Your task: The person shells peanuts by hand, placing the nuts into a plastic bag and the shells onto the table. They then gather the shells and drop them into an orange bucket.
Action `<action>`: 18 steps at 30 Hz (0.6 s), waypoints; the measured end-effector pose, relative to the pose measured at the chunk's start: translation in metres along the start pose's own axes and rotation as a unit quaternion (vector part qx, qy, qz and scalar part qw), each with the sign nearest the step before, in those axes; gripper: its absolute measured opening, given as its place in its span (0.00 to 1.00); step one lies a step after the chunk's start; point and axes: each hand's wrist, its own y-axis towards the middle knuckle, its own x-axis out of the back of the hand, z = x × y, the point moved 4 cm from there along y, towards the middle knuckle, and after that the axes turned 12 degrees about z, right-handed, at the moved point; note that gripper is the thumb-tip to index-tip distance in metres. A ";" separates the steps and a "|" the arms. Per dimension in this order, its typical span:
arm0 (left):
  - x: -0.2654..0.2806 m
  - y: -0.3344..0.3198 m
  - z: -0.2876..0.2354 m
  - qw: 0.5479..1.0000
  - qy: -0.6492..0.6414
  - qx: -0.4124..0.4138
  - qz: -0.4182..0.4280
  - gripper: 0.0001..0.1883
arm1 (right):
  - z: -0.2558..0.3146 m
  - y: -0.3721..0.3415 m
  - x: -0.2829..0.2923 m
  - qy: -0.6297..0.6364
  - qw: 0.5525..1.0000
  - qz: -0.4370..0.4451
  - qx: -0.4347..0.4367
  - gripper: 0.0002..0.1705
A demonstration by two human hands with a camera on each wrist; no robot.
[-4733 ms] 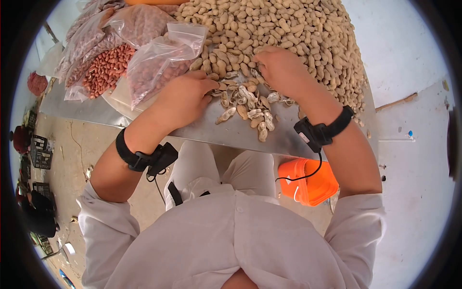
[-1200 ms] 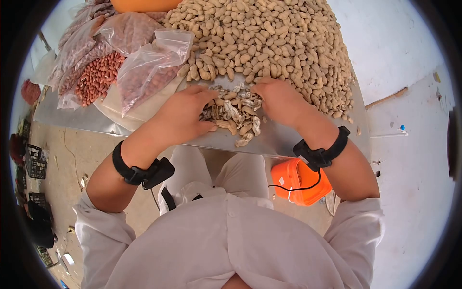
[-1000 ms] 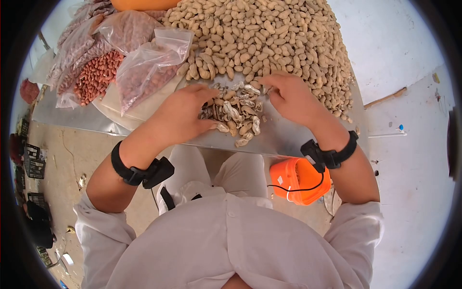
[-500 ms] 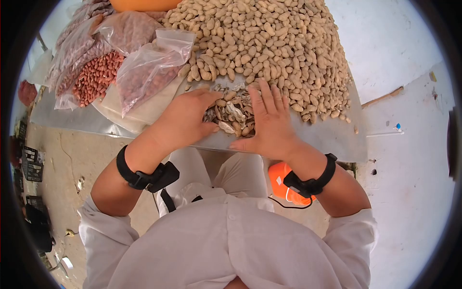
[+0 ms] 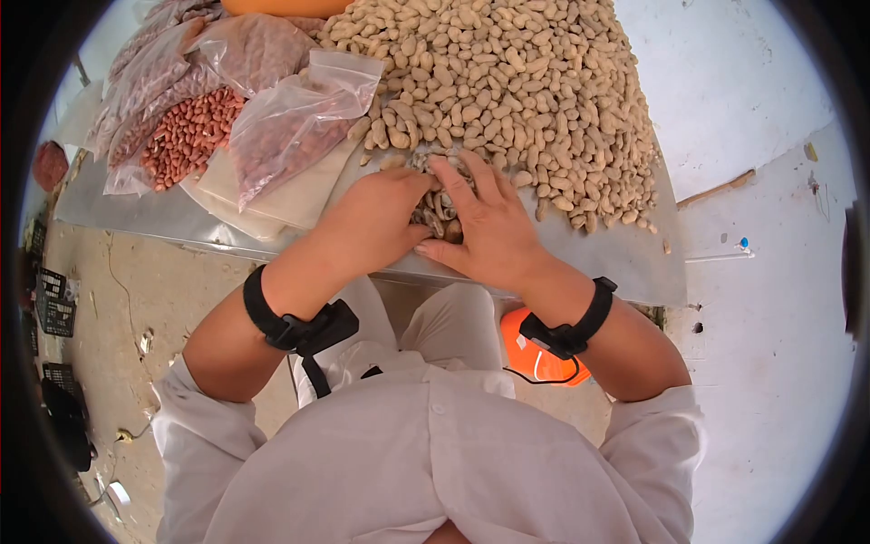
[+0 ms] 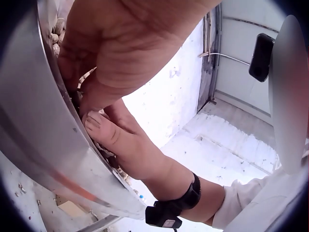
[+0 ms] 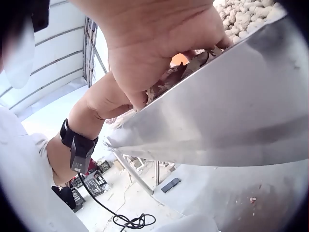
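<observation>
In the head view, a small heap of peanut shells (image 5: 435, 216) lies on the metal table (image 5: 598, 258), between the two hands and partly hidden by them. The left hand (image 5: 373, 218) rests against the heap's left side, its fingers bent inward. Across from it, the right hand (image 5: 497, 228) lies over the right side with fingers extended and thumb towards the left thumb. The thumbs come close together at the near side. In the right wrist view, shells (image 7: 166, 81) show under the right hand (image 7: 159, 48). The left wrist view shows the left hand (image 6: 125, 43) beside the right hand (image 6: 128, 145).
A large pile of unshelled peanuts (image 5: 544, 109) covers the table's far side. Bags of red kernels (image 5: 195, 136) and a clear zip bag (image 5: 304, 127) lie at the left. An orange bucket (image 5: 535, 349) stands below the near edge, partly behind the right forearm.
The right hand has come from the peanut pile's edge down and left over the shells, fingers spreading. The left hand has shifted right. The shells now occupy a narrower space between the hands.
</observation>
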 end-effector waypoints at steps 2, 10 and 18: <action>-0.001 0.004 0.000 1.000 0.015 0.001 0.008 0.23 | 0.002 0.002 0.002 -0.002 1.000 -0.014 0.009 0.49; 0.009 -0.003 0.016 0.987 -0.158 0.009 -0.034 0.11 | -0.003 0.015 -0.004 -0.043 0.996 -0.077 0.030 0.30; 0.022 -0.017 0.026 0.975 -0.169 -0.009 -0.141 0.09 | -0.006 0.022 -0.008 -0.069 0.992 -0.093 0.042 0.17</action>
